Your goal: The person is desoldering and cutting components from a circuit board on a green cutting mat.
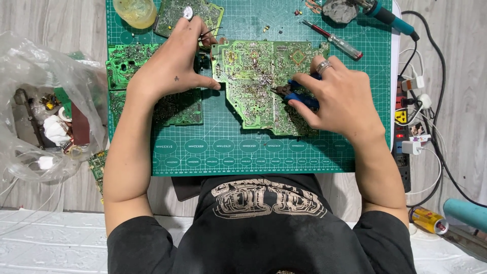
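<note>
A green cutting mat (228, 152) covers the floor (45, 15) under both hands, carrying circuit boards (253, 76), a screwdriver (332, 40) beyond the right hand (340, 99).

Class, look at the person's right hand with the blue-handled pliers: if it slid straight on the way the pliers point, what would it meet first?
The right hand aims its pliers leftward, already over the large circuit board; probably that board's solder points first.

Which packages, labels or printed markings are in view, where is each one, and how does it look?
Clear plastic bag: left of the mat, crumpled, holding scrap parts.
Yellow metal can: lower right on the floor, lying on its side.
Green cutting mat: white printed ovals along its near edge.
Yellow square label: on the power strip, right of the mat.
</note>
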